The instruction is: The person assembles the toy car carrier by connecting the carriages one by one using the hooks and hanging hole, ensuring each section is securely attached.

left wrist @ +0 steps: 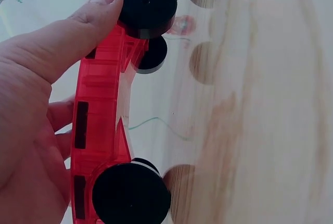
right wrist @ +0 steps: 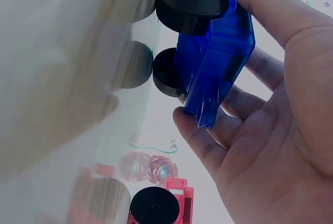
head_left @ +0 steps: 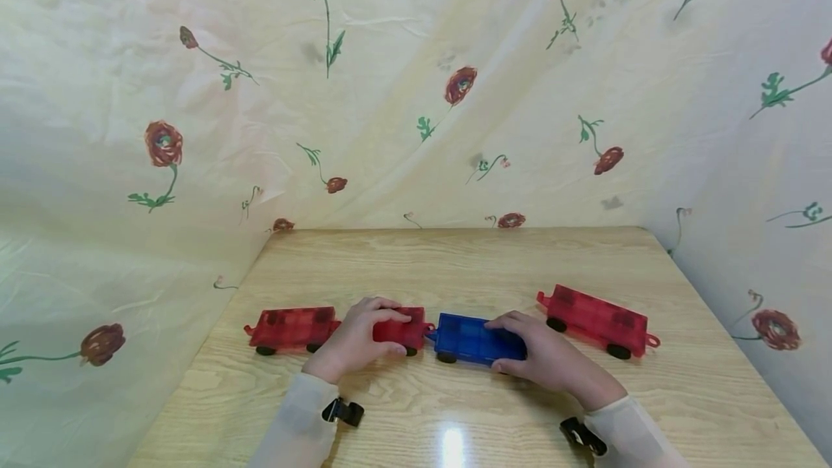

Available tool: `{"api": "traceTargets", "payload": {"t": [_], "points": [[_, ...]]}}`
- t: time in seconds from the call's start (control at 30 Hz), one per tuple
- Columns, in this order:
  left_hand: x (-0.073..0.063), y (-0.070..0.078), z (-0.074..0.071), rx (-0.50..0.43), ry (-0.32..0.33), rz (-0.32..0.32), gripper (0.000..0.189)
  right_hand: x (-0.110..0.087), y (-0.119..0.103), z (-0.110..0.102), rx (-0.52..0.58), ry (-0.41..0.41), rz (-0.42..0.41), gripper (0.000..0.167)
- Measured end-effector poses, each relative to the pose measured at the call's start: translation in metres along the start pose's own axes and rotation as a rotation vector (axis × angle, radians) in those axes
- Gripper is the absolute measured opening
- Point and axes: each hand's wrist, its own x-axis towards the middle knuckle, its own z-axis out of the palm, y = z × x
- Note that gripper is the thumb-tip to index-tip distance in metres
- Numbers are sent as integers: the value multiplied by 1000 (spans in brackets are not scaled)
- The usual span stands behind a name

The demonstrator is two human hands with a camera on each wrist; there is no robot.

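Note:
My left hand (head_left: 356, 336) grips a translucent red toy wagon (head_left: 412, 318) across its width, with the thumb on the near side in the left wrist view. To the right, a translucent blue toy wagon (head_left: 458, 338) stands between the thumb and fingers of my right hand (head_left: 544, 354). Its left coupling meets the red wagon's right-hand ring, and the two overlap in the head view. Black wheels (left wrist: 131, 195) show under the red wagon, and the blue one's wheels (right wrist: 192, 6) are close over the tabletop.
Behind the left hand, another red wagon (head_left: 292, 327) stands in line with the gripped one. A further red wagon (head_left: 598, 320) sits angled beyond the right hand, its ring pointing right. Floral cloth (head_left: 390, 92) surrounds the wooden table (head_left: 455, 258) at the back and sides.

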Motion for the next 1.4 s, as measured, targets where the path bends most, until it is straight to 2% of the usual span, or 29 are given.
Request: {"api": "traceTargets", "payload": {"t": [0.33,0.67,1.13,1.4], "points": [[-1,0,-2,9,0,-16,51,0,0,-1,-5,-8,-19,60],[0,0,-2,13,6,-7,51,1,2,-1,-18,-7,-34,61],[-2,2,-5,17,-6,-5,52,-1,3,-1,7,9,-32,62],[-2,-2,-5,36,5,1,52,-1,5,0,-7,26,-8,62]]}}
